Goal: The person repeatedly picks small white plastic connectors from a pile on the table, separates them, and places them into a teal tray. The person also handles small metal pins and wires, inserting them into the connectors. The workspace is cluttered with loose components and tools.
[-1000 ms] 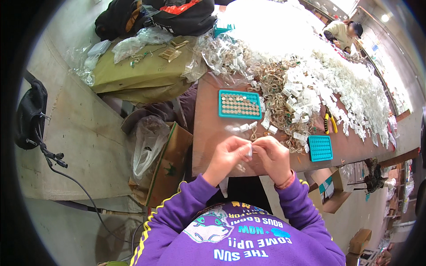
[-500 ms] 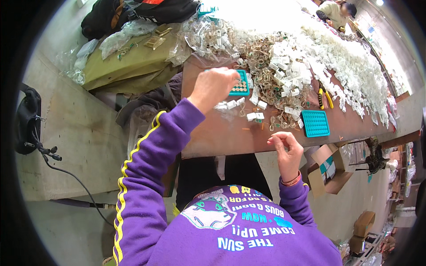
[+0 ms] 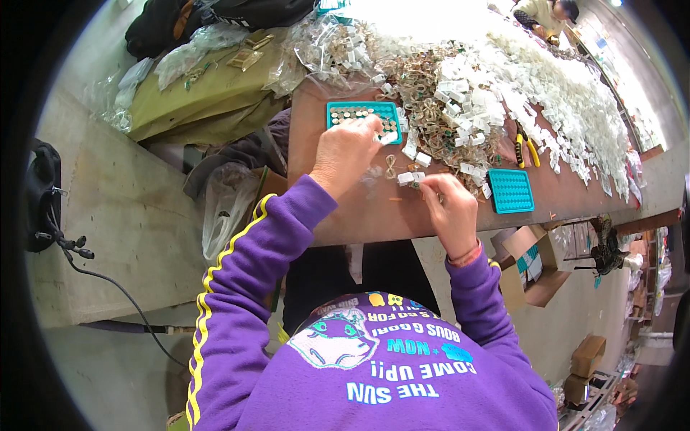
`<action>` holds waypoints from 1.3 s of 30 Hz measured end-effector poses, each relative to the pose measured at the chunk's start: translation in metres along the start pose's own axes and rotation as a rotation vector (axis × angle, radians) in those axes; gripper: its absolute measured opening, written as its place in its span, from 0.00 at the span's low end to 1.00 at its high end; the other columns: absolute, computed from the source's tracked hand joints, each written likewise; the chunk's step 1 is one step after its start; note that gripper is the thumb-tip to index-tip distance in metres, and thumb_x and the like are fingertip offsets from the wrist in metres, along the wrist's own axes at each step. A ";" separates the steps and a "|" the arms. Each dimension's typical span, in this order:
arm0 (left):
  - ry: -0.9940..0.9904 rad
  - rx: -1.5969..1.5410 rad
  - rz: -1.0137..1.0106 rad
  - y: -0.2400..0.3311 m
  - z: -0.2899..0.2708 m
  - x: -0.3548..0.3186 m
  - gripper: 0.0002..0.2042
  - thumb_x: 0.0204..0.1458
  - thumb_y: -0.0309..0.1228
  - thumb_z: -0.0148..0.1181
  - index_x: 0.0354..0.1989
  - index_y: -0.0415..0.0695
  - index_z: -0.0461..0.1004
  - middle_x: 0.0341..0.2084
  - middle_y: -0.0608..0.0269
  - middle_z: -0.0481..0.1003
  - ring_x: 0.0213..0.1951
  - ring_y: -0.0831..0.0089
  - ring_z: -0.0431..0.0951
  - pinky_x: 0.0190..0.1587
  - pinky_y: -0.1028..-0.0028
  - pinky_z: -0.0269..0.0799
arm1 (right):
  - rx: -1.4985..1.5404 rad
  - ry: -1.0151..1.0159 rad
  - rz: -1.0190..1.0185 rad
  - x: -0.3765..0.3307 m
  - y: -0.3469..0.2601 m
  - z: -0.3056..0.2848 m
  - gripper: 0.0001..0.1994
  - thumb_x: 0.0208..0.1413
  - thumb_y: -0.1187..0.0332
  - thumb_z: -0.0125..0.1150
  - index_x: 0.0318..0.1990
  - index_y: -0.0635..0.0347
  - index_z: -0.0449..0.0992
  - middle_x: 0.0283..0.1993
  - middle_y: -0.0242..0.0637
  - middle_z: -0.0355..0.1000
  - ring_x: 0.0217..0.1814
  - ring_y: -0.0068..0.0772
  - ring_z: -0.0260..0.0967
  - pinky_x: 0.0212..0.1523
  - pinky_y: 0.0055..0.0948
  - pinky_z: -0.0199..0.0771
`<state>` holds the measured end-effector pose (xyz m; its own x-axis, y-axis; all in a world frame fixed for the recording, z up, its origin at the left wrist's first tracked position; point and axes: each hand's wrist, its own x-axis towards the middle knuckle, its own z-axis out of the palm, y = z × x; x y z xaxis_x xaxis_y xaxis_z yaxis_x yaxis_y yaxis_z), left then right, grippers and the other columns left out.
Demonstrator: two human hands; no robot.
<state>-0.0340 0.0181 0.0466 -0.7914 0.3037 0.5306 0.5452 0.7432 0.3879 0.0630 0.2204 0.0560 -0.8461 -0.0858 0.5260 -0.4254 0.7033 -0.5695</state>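
My left hand [image 3: 348, 152] reaches over the near edge of a teal tray [image 3: 386, 105] holding several round, pale disc-like pieces. Its fingers are closed, with a small white block [image 3: 388, 138] at their tips. Beneath the hand, part of the tray is hidden. My right hand [image 3: 453, 210] is held low above the table, thumb and fingertips pinched together. Whatever is in that pinch, if anything, is too small to make out. Small white blocks [image 3: 406, 179] lie right beside its fingertips. A little tan coil [image 3: 390, 167] rests between the two hands.
A large heap of coiled tan wires [image 3: 430, 108] and white pieces [image 3: 560, 108] covers the far table [image 3: 352, 223]. Yellow-handled pliers [image 3: 527, 147] and a second teal tray [image 3: 511, 191] lie at right. An open carton [image 3: 550, 269] stands below; another person [image 3: 543, 16] sits far right.
My left hand has come down nearer the tray's front edge, and white blocks that lay beside it are gone from there. My right hand has moved up and left to the white blocks.
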 end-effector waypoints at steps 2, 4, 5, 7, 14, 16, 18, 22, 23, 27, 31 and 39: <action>0.081 -0.273 -0.130 0.001 -0.006 0.000 0.07 0.52 0.29 0.63 0.38 0.43 0.75 0.26 0.60 0.78 0.32 0.67 0.80 0.33 0.69 0.74 | -0.094 -0.073 -0.064 0.019 0.007 0.010 0.03 0.54 0.72 0.61 0.35 0.58 0.77 0.33 0.39 0.75 0.36 0.45 0.73 0.37 0.35 0.74; 0.136 -0.630 -0.332 0.000 -0.010 -0.001 0.06 0.55 0.26 0.61 0.40 0.42 0.75 0.26 0.63 0.78 0.33 0.74 0.80 0.32 0.74 0.74 | -0.244 -0.145 -0.242 0.040 0.014 0.019 0.03 0.55 0.72 0.59 0.36 0.57 0.77 0.34 0.38 0.74 0.39 0.45 0.72 0.40 0.36 0.74; 0.077 -0.806 -0.438 -0.003 -0.013 -0.003 0.07 0.59 0.25 0.58 0.43 0.39 0.73 0.31 0.64 0.78 0.36 0.77 0.80 0.34 0.79 0.74 | -0.293 -0.239 -0.226 0.047 0.015 0.024 0.06 0.53 0.69 0.60 0.38 0.55 0.76 0.34 0.38 0.74 0.41 0.44 0.72 0.42 0.37 0.73; 0.107 -1.165 -0.639 -0.005 -0.014 -0.011 0.08 0.60 0.25 0.57 0.46 0.37 0.71 0.37 0.60 0.78 0.37 0.74 0.80 0.36 0.79 0.75 | -0.429 -0.304 -0.240 0.057 0.014 0.036 0.09 0.51 0.67 0.62 0.40 0.55 0.76 0.35 0.38 0.74 0.42 0.42 0.72 0.41 0.36 0.72; 0.067 -1.997 -0.760 -0.018 -0.010 -0.033 0.12 0.62 0.27 0.50 0.50 0.33 0.67 0.49 0.42 0.73 0.53 0.55 0.76 0.55 0.68 0.77 | -0.606 -0.412 -0.186 0.069 0.006 0.067 0.08 0.51 0.72 0.55 0.40 0.58 0.71 0.34 0.47 0.74 0.35 0.48 0.76 0.34 0.44 0.75; 0.092 -2.086 -0.797 -0.016 -0.007 -0.033 0.11 0.62 0.25 0.51 0.50 0.33 0.67 0.48 0.43 0.73 0.52 0.54 0.76 0.55 0.67 0.77 | -0.582 -0.411 -0.147 0.068 0.008 0.066 0.09 0.50 0.72 0.55 0.41 0.59 0.70 0.34 0.47 0.74 0.35 0.49 0.76 0.34 0.45 0.76; 0.086 -2.117 -0.800 -0.014 -0.007 -0.033 0.11 0.60 0.23 0.52 0.49 0.33 0.67 0.44 0.47 0.74 0.50 0.56 0.77 0.56 0.65 0.76 | -0.518 -0.340 -0.122 0.070 0.011 0.058 0.09 0.51 0.72 0.55 0.41 0.57 0.72 0.32 0.45 0.74 0.34 0.48 0.76 0.35 0.44 0.77; 0.163 -2.132 -0.892 -0.002 -0.005 -0.036 0.09 0.58 0.20 0.53 0.46 0.35 0.68 0.38 0.55 0.73 0.46 0.61 0.76 0.59 0.62 0.73 | -0.232 -0.122 -0.085 0.073 0.018 0.031 0.08 0.52 0.73 0.57 0.39 0.54 0.78 0.31 0.41 0.76 0.32 0.43 0.76 0.34 0.39 0.77; 0.143 -2.117 -0.899 0.001 -0.005 -0.038 0.09 0.58 0.21 0.53 0.46 0.35 0.68 0.38 0.57 0.73 0.45 0.62 0.76 0.59 0.63 0.73 | -0.115 -0.082 0.002 0.072 0.018 0.023 0.09 0.51 0.74 0.57 0.39 0.55 0.79 0.30 0.40 0.76 0.31 0.38 0.76 0.34 0.35 0.76; 0.036 -2.070 -0.861 0.022 -0.007 -0.043 0.10 0.58 0.22 0.54 0.48 0.37 0.68 0.38 0.60 0.73 0.44 0.67 0.75 0.56 0.66 0.73 | 0.513 0.079 0.288 0.059 0.015 0.003 0.08 0.56 0.76 0.59 0.43 0.61 0.78 0.31 0.31 0.75 0.32 0.20 0.73 0.34 0.22 0.73; -0.045 -1.867 -0.846 0.049 -0.011 -0.045 0.14 0.62 0.30 0.56 0.53 0.39 0.68 0.40 0.63 0.75 0.39 0.77 0.75 0.47 0.77 0.73 | 0.957 0.213 0.308 0.043 0.001 0.002 0.09 0.60 0.76 0.57 0.47 0.64 0.74 0.36 0.33 0.74 0.34 0.20 0.72 0.35 0.20 0.72; 0.119 -1.660 -0.582 0.064 -0.022 -0.047 0.12 0.60 0.29 0.60 0.49 0.38 0.74 0.36 0.68 0.76 0.34 0.83 0.73 0.40 0.82 0.70 | 0.925 0.227 0.293 0.019 -0.030 0.008 0.08 0.60 0.79 0.56 0.47 0.66 0.72 0.37 0.36 0.75 0.36 0.24 0.77 0.39 0.23 0.78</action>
<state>0.0445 0.0382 0.0627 -0.9864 0.1468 0.0743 -0.0352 -0.6295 0.7762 0.0571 0.1922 0.0784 -0.9173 0.2079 0.3396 -0.3744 -0.1598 -0.9134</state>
